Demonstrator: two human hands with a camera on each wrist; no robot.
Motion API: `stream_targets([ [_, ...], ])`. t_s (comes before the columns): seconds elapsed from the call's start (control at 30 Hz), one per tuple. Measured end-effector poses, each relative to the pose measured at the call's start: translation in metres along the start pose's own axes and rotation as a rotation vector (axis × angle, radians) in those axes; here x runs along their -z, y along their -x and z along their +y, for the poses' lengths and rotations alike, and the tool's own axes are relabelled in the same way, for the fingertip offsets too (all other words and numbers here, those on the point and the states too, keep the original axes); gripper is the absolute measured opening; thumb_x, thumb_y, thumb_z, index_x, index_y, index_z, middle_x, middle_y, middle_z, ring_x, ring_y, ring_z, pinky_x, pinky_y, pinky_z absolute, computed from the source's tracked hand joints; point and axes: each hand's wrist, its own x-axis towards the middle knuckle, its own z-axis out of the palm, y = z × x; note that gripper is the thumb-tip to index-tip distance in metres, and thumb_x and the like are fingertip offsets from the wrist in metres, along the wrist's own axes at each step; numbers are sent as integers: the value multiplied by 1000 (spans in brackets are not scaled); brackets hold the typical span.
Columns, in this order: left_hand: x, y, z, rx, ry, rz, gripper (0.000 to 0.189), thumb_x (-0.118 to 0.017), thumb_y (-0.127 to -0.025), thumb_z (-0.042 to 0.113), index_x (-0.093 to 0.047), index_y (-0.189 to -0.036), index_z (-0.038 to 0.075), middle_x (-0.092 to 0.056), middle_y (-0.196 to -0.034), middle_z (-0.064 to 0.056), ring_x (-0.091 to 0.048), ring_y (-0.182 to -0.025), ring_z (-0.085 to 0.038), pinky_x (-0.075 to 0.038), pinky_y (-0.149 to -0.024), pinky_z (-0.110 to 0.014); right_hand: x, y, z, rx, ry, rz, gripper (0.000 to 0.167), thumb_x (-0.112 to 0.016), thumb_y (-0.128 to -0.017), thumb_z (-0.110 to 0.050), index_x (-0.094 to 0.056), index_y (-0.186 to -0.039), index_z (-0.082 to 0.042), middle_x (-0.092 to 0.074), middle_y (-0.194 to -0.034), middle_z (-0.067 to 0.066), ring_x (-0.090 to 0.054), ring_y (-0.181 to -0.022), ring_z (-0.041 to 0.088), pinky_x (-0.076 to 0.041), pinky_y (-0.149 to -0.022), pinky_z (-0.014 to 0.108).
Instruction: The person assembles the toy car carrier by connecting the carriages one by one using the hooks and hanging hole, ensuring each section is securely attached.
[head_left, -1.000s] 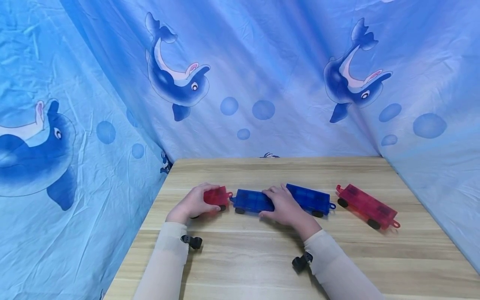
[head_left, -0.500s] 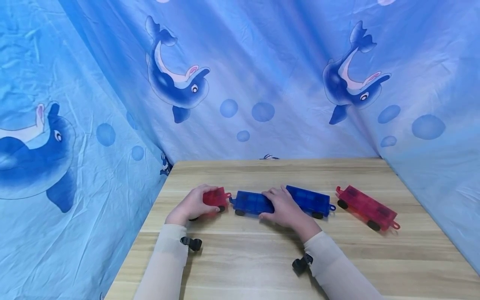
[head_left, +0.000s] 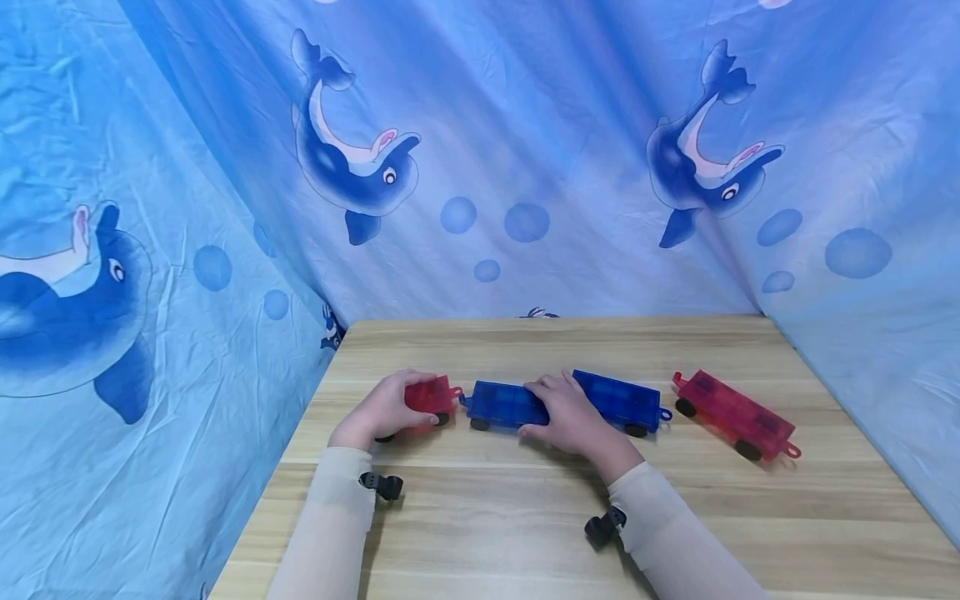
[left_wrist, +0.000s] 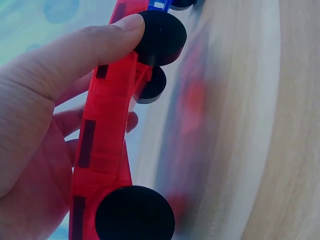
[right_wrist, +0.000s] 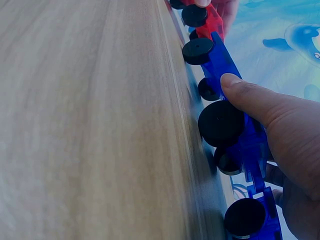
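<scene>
My left hand (head_left: 382,408) grips a red see-through toy train car (head_left: 427,396) by its sides, thumb on the near side by a black wheel (left_wrist: 160,37). The car's ring end points right, close to the hook of a blue toy train car (head_left: 506,404). My right hand (head_left: 570,417) holds that blue car near its right end, thumb along the near side in the right wrist view. Behind this hand a second blue car (head_left: 618,402) follows; the right wrist view shows the coupling (right_wrist: 256,184) between the two blue cars. The hand hides that joint in the head view.
Another red car (head_left: 738,415) stands slantwise at the right, its hook just beyond the ring of the second blue car. All of this is on a wood-grain table (head_left: 480,517). A blue dolphin-print cloth (head_left: 480,167) hangs behind the table and at its sides.
My left hand and its red car have shifted very slightly left, away from the blue car's hook. The right hand and the other cars look still.
</scene>
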Motion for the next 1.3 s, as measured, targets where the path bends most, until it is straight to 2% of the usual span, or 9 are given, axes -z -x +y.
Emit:
stream_targets([
  [0.4,-4,-3,5,11,-16,-15,78,-96,-77,27,-62,-147,19,-63,-133,0,-62,-116,-25,-57,-94,-44,2,-1,0,2,-7,2,88,-81,-86,-59,-52,-156,-14,-55,-150,8,-42,-148,32,-8,-127,59],
  [0.57,-8,-6,2,15,-38,-10,78,-96,-78,27,-62,-147,22,-62,-133,3,-61,-115,-23,-58,-92,-43,2,-2,0,10,1,10,88,-82,-86,-59,-53,-155,-14,-57,-148,8,-44,-146,32,-9,-126,60],
  [0.9,-11,-5,-2,29,-48,18,79,-99,-74,26,-63,-145,23,-61,-137,0,-60,-118,-26,-58,-93,-45,0,-2,2,6,4,8,88,-82,-86,-59,-52,-156,-15,-56,-149,7,-42,-148,32,-9,-127,59],
  [1.3,-13,-4,-1,42,-38,13,82,-99,-73,24,-62,-145,22,-62,-137,-1,-61,-118,-26,-58,-94,-47,-2,-1,2,12,-3,12,87,-82,-86,-58,-53,-155,-14,-58,-146,6,-45,-145,31,-9,-127,58],
])
